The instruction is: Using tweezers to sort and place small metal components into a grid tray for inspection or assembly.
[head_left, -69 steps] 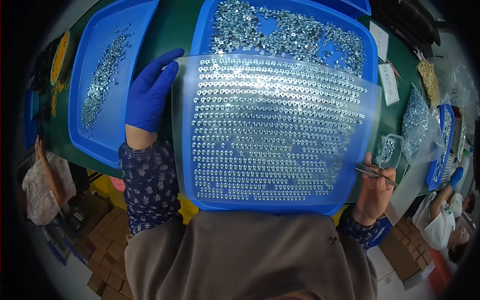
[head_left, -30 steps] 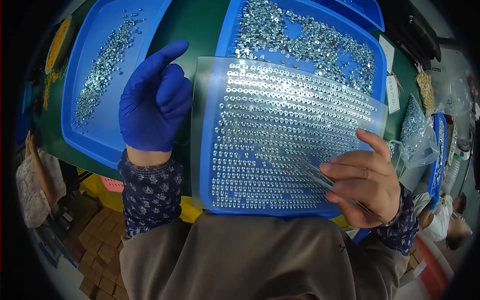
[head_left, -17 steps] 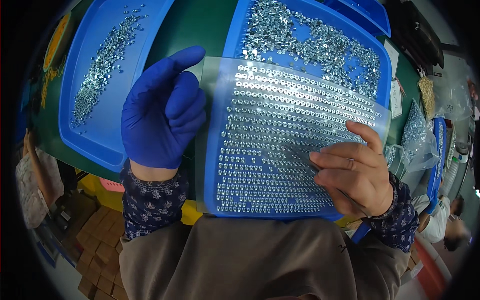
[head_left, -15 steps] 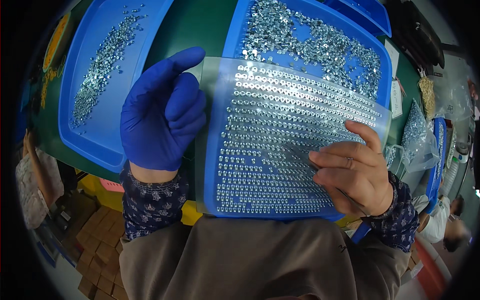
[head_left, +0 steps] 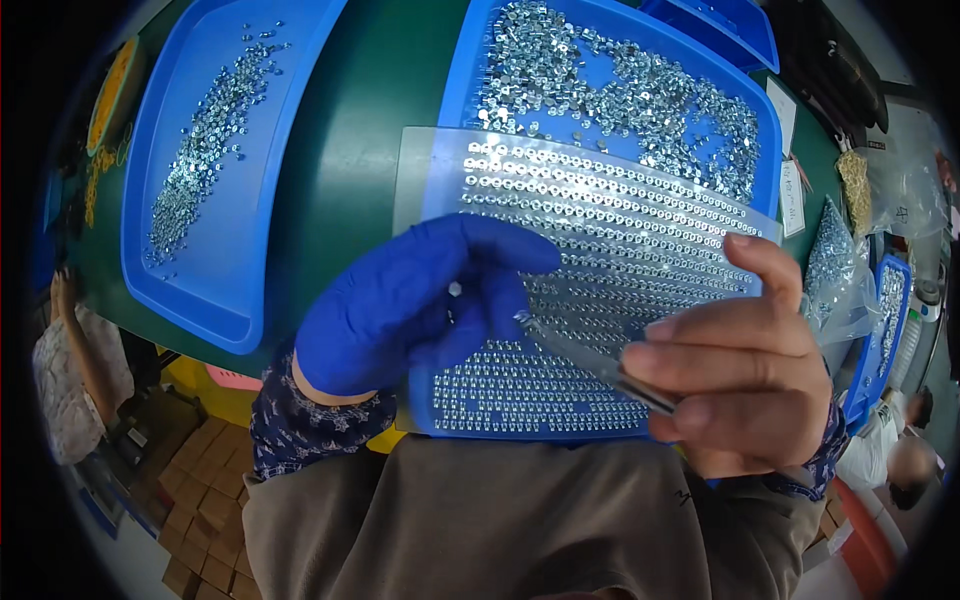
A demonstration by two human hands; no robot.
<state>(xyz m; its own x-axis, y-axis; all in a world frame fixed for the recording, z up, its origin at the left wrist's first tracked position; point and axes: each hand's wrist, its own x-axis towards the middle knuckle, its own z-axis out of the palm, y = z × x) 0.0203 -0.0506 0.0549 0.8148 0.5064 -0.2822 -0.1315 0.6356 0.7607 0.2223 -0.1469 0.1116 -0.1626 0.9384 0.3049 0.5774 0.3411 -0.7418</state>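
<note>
My left hand (head_left: pixel 395 305), in a blue glove, is cupped over the left part of a clear plastic sheet (head_left: pixel 418 170). Its fingers curl round a few small silver metal pieces (head_left: pixel 455 289) that look like nuts. My bare right hand (head_left: pixel 745 365) grips metal tweezers (head_left: pixel 585 358) between thumb and fingers. The tweezer tips reach the gloved fingertips, with a tiny shiny piece at the tips. Many rows of similar metal pieces (head_left: pixel 540 385) stand on the sheet, with some gaps in the lower rows. My left hand hides part of the middle rows.
Under the sheet lies a blue tray (head_left: pixel 462 75) with loose metal pieces heaped at its far end. Another blue tray (head_left: pixel 280 130) with a smaller pile sits at the left on the green table (head_left: pixel 350 110). Clear bags of pieces (head_left: pixel 830 260) stand at the right; other people are at both sides.
My left hand has come down and right, from beside the sheet to over it. The tweezers have swung up to its fingertips. My right hand has shifted slightly right and nearer.
</note>
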